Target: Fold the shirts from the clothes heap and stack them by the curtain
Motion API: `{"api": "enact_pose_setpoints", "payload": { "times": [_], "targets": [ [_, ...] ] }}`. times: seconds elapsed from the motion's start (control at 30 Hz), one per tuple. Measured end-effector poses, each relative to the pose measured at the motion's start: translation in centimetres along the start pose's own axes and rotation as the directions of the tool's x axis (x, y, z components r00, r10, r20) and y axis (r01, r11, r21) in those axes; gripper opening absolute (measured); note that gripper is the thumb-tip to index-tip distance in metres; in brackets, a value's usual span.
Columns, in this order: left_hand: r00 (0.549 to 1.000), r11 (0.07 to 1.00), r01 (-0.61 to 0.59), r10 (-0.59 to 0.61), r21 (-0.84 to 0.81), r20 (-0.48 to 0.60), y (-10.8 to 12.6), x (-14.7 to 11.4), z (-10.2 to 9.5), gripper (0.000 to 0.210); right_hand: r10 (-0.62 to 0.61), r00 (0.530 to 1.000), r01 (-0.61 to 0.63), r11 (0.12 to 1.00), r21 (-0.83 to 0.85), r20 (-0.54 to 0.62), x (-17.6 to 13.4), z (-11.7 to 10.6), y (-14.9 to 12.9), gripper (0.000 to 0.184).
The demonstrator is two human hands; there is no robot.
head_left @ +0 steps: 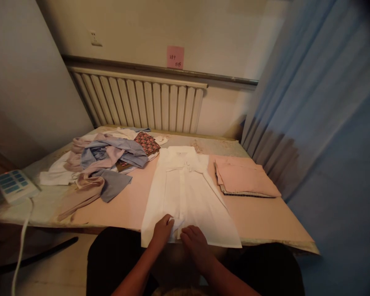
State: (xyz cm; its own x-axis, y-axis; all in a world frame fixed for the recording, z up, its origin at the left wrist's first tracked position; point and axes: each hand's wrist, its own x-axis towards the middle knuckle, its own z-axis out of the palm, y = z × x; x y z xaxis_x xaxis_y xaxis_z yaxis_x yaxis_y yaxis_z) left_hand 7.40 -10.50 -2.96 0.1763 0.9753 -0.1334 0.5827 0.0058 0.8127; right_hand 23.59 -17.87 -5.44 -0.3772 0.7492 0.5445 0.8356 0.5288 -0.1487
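A white shirt (pixel 180 189) lies spread flat on the table, collar at the far end and front placket running down its middle. Its lower hem reaches the near table edge. My left hand (pixel 163 231) is closed on the cloth near the hem, just left of the placket, with the fabric bunched a little under the thumb. Just right of the placket, my right hand (pixel 195 242) has its fingers curled together on the hem. Part of the hem is hidden behind both hands.
A heap of crumpled garments (pixel 111 154) lies on the left, with a patterned folded cloth (pixel 147 142) beside it. Folded pink cloth (pixel 246 176) is stacked at right. A power strip (pixel 17 186) sits at the left corner. A blue curtain (pixel 320 102) hangs at right; a radiator (pixel 142 102) stands behind.
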Motion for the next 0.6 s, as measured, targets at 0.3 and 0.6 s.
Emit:
{"api": "enact_pose_setpoints", "payload": {
  "times": [0.3,0.6],
  "targets": [
    [0.999,0.999,-0.027,0.026,-0.024,-0.019,0.8,-0.5,-0.3,0.018,0.001,1.000,0.000,1.000,-0.025,0.027,0.0,0.2,0.1,0.007],
    [0.988,0.986,-0.153,0.154,0.069,-0.018,1.9,-2.1,-0.2,0.020,0.007,0.999,-0.007,1.000,0.010,0.037,0.2,-0.1,-0.1,0.005]
  ]
}}
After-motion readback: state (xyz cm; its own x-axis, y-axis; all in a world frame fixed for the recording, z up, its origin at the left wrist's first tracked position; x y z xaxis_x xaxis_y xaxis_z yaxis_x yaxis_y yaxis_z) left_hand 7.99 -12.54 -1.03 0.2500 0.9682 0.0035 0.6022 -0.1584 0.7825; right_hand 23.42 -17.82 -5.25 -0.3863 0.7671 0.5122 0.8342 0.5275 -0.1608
